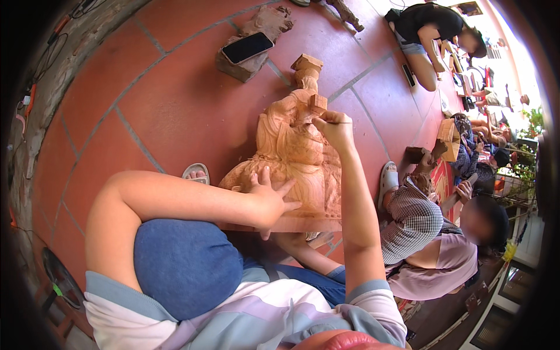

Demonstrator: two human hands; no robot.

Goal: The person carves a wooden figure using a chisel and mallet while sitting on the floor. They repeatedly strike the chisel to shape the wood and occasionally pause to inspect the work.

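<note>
While both forearms rise from the lower edge, the scene reads as follows.

Carving: a pale wooden figure (291, 151) lies on the red tile floor (157, 111) at picture centre, its base toward 6 o'clock and its head toward 12 o'clock.

Left hand: the left hand (269, 201) lies flat on the carving's lower part, fingers spread wide, palm pressed to the wood; it grips nothing.

Right hand: the right hand (333, 129) sits at the carving's upper part, at about 1 o'clock from the left hand, fingers pressed together and pinching a thin tool (337, 122); the tool's tip is too small to tell apart.

Knee: a blue-clad knee (184, 265) sits at 7 o'clock from the carving, under the left forearm.

Foot: a sandalled foot (196, 172) shows just beside the carving's lower left edge, at 9 o'clock.

Phone: a dark phone (247, 47) rests on a wood block (239, 65) at 11 o'clock, well apart from the carving.

Others: a person in a checked shirt (417, 224) sits at 4 o'clock near the carving; another person in a black top (431, 23) crouches at 1 o'clock, well apart.
</note>
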